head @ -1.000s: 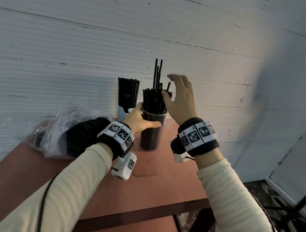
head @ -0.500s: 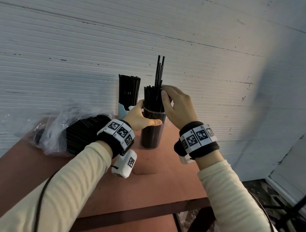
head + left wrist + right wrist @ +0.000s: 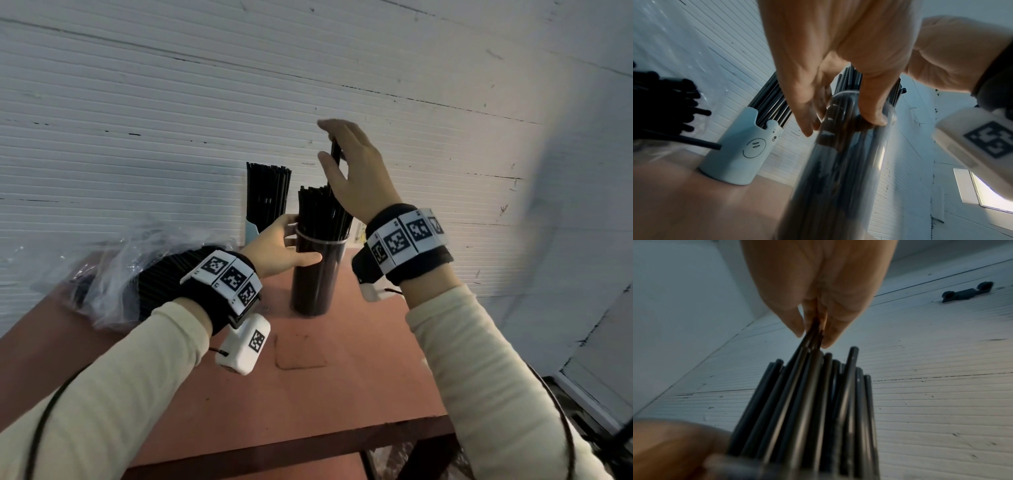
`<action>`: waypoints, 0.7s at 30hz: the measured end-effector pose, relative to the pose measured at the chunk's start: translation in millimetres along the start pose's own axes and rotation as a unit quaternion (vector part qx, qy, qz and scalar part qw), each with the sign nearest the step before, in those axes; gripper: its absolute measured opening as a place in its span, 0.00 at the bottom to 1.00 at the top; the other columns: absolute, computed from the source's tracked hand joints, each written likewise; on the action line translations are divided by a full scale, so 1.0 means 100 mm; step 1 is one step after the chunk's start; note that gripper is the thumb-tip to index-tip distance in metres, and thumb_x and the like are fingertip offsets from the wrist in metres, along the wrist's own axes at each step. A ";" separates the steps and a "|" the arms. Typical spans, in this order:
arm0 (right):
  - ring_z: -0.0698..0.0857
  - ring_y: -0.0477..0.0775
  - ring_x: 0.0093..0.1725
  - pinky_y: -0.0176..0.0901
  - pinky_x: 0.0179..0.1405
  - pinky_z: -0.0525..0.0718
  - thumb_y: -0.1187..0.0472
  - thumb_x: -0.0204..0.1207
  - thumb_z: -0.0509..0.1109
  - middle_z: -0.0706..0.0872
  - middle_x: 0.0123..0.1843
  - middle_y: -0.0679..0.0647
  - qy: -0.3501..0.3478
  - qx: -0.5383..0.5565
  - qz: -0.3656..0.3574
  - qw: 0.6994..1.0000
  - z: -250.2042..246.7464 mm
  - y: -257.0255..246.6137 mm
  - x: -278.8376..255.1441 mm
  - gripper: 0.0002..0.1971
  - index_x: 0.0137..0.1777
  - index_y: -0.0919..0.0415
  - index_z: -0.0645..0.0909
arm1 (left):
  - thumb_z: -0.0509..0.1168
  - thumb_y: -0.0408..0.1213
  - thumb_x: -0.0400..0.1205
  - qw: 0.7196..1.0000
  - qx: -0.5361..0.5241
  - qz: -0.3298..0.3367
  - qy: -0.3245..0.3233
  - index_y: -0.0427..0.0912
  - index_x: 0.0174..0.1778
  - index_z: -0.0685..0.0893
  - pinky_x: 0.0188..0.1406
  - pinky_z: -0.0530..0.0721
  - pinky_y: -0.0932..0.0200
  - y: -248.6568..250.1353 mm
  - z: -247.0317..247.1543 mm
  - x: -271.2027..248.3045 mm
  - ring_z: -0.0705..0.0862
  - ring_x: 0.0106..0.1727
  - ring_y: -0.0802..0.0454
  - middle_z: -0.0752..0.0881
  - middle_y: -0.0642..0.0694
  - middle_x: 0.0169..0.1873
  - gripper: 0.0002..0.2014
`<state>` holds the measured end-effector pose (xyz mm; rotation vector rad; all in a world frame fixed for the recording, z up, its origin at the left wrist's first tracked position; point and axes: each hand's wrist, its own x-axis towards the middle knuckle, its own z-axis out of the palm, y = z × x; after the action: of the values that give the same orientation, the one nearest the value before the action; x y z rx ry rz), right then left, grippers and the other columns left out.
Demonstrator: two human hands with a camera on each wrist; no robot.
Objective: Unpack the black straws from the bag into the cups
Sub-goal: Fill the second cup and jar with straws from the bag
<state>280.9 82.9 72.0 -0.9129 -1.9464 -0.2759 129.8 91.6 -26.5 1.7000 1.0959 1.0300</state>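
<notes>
On the near part of the reddish-brown table [image 3: 308,394] nothing of the task lies. Further in, the person's left hand [image 3: 277,251] curls its fingers and thumb around the tall clear glass cup [image 3: 317,274] and steadies it near the rim. This cup looks nearly full of thin black plastic straws [image 3: 322,214]. Above it, the right hand [image 3: 356,174] pinches a few raised straws [image 3: 812,337] between thumb and fingers, with their lower ends down among the others; it seems they are being settled into the bundle. To the left lies the crumpled clear plastic bag [image 3: 113,274], with a large dark bundle of straws inside, so much work is left. Behind, against the white ribbed wall [image 3: 171,120], the pale blue cup with a drawn face [image 3: 740,154] is already packed with straws. With both cups crowded, the rest of the bag may not fit.
</notes>
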 end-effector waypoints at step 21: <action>0.78 0.55 0.61 0.41 0.61 0.78 0.60 0.77 0.71 0.75 0.64 0.58 0.087 -0.015 0.114 0.990 0.03 0.02 -0.51 0.19 0.65 0.66 0.76 | 0.78 0.41 0.72 0.989 0.127 0.003 0.080 0.46 0.73 0.69 0.65 0.68 0.61 0.00 0.10 0.01 0.76 0.67 0.53 0.78 0.54 0.66 0.36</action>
<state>294.6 61.2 27.6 -1.0842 -1.6660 -0.2434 139.2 90.4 -29.3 1.8443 1.3752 1.0827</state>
